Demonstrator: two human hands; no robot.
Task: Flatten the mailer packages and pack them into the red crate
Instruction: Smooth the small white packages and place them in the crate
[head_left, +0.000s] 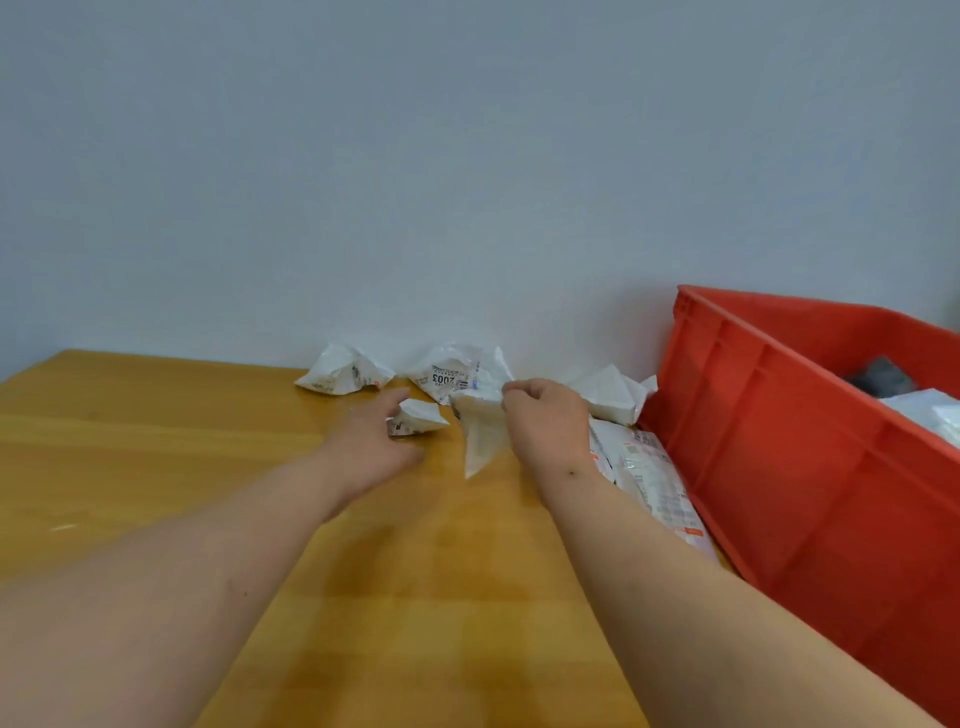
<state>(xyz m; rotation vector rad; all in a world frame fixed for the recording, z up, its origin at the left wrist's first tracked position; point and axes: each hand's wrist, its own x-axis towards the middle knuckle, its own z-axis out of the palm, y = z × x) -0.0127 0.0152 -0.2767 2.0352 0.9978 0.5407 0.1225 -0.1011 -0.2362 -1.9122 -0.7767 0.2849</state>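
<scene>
Just left of the red crate, a white mailer hangs with its top edge pinched in the curled fingers of the right hand, its lower corner pointing down toward the wooden table. The left hand reaches forward farther left of the crate, fingers spread and loosely extended, its fingertips at a small crumpled mailer; whether they actually grip it cannot be told. Behind these, along the wall, lie three more crumpled packages: one marked "2003", another farthest from the crate, and one nearest the crate's corner. A flatter labelled mailer lies on the table right against the crate's near side, partly covered by the right forearm. Inside the crate, only a corner of the contents shows: white packaging and something dark grey behind it, too blurred to identify.
</scene>
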